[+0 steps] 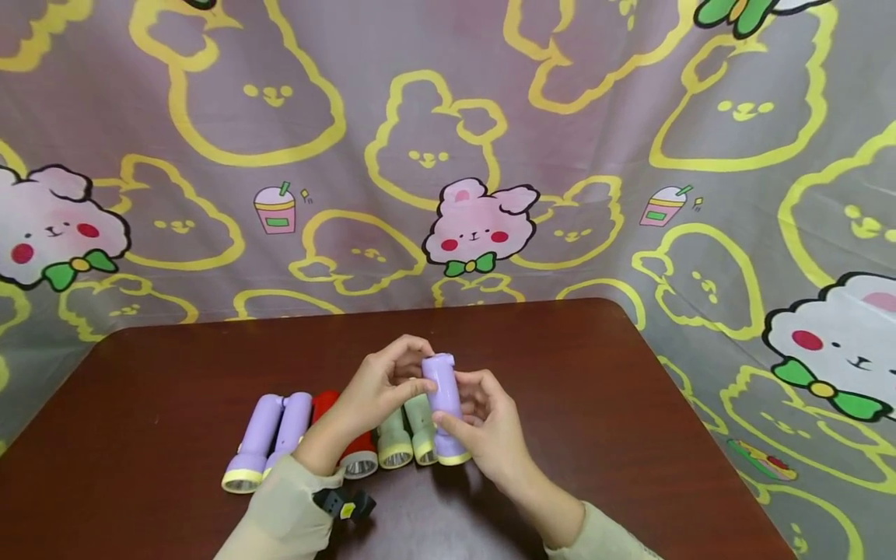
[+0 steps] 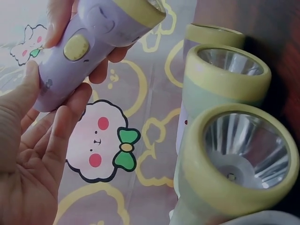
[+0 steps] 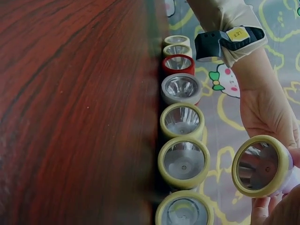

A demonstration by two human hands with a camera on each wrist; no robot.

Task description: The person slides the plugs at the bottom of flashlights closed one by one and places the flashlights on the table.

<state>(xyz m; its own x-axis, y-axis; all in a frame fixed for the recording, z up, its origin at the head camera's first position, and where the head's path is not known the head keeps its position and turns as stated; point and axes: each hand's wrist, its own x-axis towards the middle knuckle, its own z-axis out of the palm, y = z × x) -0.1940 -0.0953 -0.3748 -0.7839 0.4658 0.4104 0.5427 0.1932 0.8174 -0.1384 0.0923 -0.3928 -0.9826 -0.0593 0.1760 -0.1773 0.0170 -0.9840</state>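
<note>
A lavender flashlight (image 1: 444,397) with a cream rim and a cream switch is held off the table, its lens end lower. My left hand (image 1: 388,385) grips its tail end between thumb and fingers, plain in the left wrist view. Nearer the lens, my right hand (image 1: 490,424) holds the body, thumb on the front. Its lens (image 3: 258,166) shows in the right wrist view. Beside and partly behind the hands lies a row of flashlights: lavender (image 1: 259,435), red (image 1: 360,447) and pale green (image 1: 394,435). My left forearm covers part of the row.
The flashlights rest on a dark reddish-brown wooden table (image 1: 602,435), lenses toward me. A patterned curtain (image 1: 574,155) hangs behind and around the table. On the left wrist sits a black strap device (image 1: 343,502) with a yellow label.
</note>
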